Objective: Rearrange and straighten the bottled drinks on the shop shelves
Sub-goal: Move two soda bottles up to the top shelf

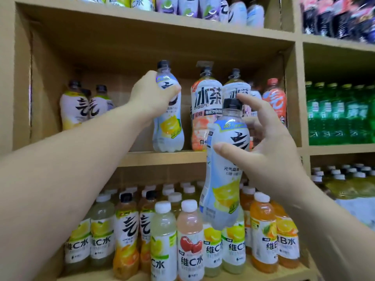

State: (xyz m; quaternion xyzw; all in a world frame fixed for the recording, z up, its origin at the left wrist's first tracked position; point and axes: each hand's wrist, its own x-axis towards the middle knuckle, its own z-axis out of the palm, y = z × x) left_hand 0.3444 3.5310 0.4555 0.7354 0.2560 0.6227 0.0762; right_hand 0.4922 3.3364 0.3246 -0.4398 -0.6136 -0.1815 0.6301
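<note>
My left hand (151,96) grips the upper part of a pale blue lemon soda bottle (169,126) that stands on the middle shelf (162,158). My right hand (267,147) holds a second, matching lemon soda bottle (223,179) in the air in front of the shelf edge, thumb across its label and forefinger stretched up beside the black cap. Right of the standing bottle are two larger tea bottles (204,110), and a red-labelled bottle (275,98) stands at the far right.
Three yellow-labelled bottles (81,106) stand at the back left of the middle shelf. The lower shelf holds several vitamin drink bottles (190,240) in rows. Green bottles (336,114) fill the right bay. More bottles line the top shelf (203,9).
</note>
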